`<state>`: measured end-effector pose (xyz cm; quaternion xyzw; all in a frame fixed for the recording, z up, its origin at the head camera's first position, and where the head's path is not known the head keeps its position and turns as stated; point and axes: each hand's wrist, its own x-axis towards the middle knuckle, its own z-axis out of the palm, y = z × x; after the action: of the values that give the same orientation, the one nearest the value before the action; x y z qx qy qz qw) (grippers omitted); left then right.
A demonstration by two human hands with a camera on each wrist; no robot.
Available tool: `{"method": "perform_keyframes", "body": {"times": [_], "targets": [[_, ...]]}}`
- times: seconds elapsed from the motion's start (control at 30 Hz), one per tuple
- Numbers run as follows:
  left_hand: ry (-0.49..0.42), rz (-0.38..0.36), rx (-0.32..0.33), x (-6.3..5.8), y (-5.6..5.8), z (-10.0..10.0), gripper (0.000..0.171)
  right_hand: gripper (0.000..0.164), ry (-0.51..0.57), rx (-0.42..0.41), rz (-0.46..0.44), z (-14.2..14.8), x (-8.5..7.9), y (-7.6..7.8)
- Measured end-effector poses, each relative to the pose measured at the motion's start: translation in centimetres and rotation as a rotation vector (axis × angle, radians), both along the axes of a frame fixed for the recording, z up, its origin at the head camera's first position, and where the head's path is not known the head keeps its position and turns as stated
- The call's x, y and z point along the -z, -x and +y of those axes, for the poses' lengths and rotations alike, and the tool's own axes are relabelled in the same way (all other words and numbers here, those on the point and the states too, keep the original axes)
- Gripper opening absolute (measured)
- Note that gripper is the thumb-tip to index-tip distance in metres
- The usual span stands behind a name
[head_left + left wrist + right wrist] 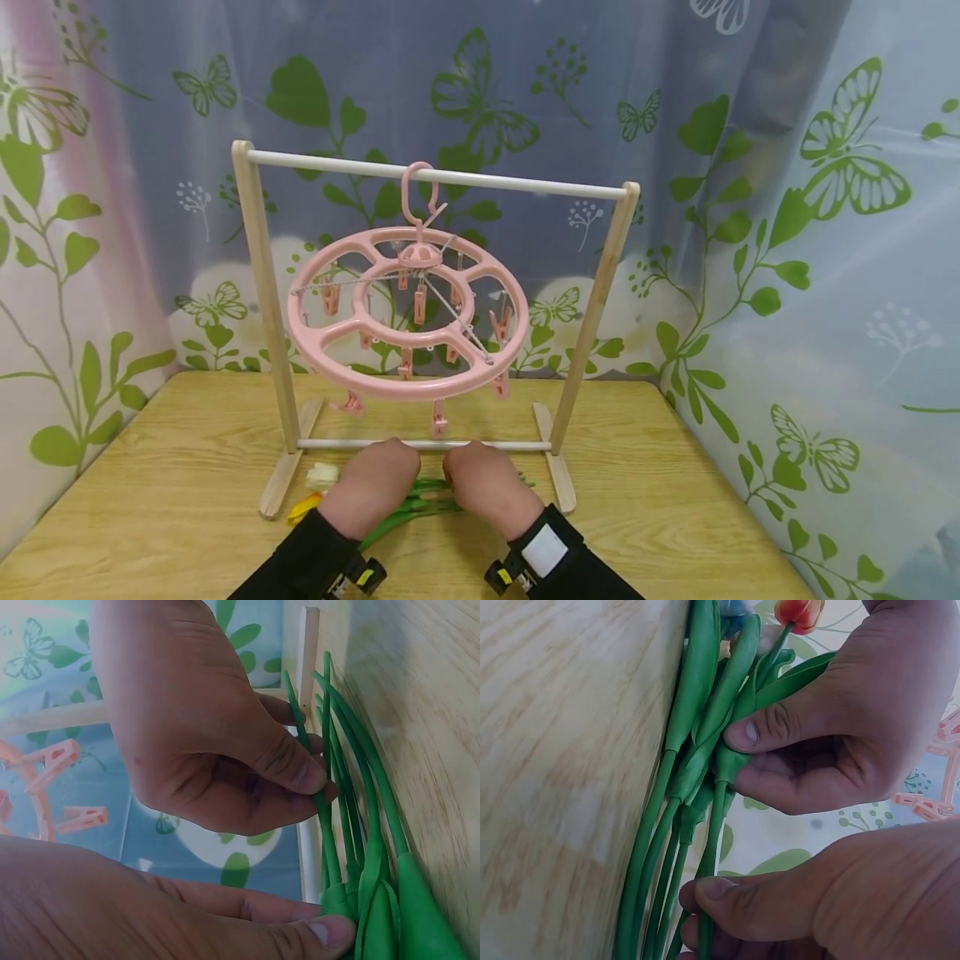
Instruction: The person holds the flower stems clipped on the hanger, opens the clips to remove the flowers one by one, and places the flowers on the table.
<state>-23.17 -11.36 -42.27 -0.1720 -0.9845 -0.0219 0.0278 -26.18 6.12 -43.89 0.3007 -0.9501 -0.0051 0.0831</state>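
Note:
Several artificial tulips (412, 507) with green stems and leaves lie on the table, close in front of me. A white bloom (322, 476) and a yellow one (303, 507) show at their left end. My left hand (381, 482) pinches one tulip at the base of its leaves (731, 765) between thumb and fingers. Lower down the same tulip, my right hand (491, 483) pinches the thin stem (718, 814). Other stems (367, 765) lie alongside, against the tabletop. An orange-red bloom (799, 613) shows at the top of the right wrist view.
Behind the hands stands a wooden rack (266, 300) with white crossbars. From its top bar (525, 179) hangs a round pink clip hanger (408, 387), its small clothespins (439, 419) dangling just above the hands. Patterned curtains (750, 250) enclose the wooden table (660, 517).

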Motion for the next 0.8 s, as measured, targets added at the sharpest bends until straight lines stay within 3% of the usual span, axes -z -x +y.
{"method": "perform_keyframes", "body": {"times": [0.43,0.6,0.8], "targets": [[-0.045,-0.100,-0.062,-0.1,0.1,0.3,0.037,0.029,-0.011,-0.033,-0.009,-0.1,0.5,0.2],[-0.010,-0.086,-0.050,0.1,0.3,0.2,0.039,0.031,-0.011,-0.029,-0.019,-0.1,0.7,0.3],[0.027,0.003,-0.015,0.8,0.3,0.2,0.043,0.035,0.001,-0.015,-0.044,-0.3,0.8,0.1]]}}
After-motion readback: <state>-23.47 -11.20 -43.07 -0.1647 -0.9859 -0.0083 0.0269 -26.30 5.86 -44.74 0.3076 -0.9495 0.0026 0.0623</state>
